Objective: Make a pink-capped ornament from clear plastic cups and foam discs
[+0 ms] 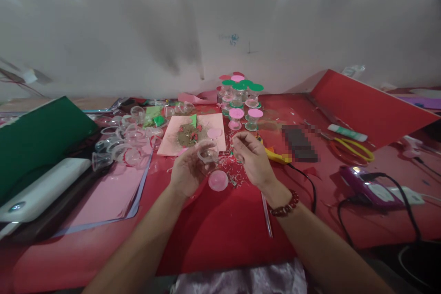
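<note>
My left hand (pixel 188 170) is curled around a small clear plastic cup (pixel 207 151), holding it just above the red table cover (pixel 213 234). My right hand (pixel 251 156) hovers beside it with fingertips pinched together; what they hold is too small to make out. A pink round disc (pixel 218 180) lies on the cover below the hands. A pale pink sheet (pixel 195 134) with a heap of brownish bits and red scraps lies just beyond my hands.
Several clear cups (pixel 126 142) are piled at the left, several capped jars with pink and green lids (pixel 241 96) stand behind. A green board (pixel 37 138), a white device (pixel 41 188), yellow scissors (pixel 351 147), a glue stick (pixel 347 132) and a purple tool with cable (pixel 365 188) lie around.
</note>
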`<state>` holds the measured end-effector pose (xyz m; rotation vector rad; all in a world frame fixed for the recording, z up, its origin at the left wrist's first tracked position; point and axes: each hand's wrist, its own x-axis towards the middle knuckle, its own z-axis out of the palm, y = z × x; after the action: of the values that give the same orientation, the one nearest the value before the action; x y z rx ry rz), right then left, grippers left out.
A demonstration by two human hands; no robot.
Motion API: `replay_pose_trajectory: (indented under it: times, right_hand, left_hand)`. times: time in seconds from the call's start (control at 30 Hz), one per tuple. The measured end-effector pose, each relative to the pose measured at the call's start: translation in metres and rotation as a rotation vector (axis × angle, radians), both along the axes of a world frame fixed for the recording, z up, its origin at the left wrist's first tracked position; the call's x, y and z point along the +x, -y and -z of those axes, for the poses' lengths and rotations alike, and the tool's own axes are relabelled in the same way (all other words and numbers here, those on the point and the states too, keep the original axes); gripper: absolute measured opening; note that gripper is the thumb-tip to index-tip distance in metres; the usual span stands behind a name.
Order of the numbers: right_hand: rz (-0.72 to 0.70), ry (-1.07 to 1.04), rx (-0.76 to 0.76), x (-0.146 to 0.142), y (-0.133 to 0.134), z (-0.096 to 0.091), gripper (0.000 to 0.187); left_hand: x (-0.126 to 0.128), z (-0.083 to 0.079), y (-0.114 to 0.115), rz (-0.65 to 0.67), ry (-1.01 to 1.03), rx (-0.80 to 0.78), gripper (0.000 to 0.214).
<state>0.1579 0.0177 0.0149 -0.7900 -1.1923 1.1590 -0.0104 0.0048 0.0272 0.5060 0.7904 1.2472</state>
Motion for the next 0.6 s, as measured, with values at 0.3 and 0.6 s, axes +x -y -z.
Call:
replay_pose_trajectory:
  times: [0.3,0.6]
  right_hand:
    - [-0.085,0.390,0.171,-0.006,0.007,0.004,0.020]
    - [0.058,0.365,0.313,-0.007,0.006,0.013,0.011]
  left_hand:
    - [-0.002,0.004,-0.003,0.050,0.051,-0.034,0.019]
    - [0.002,0.000,0.003,0.128,0.006,0.017,0.029]
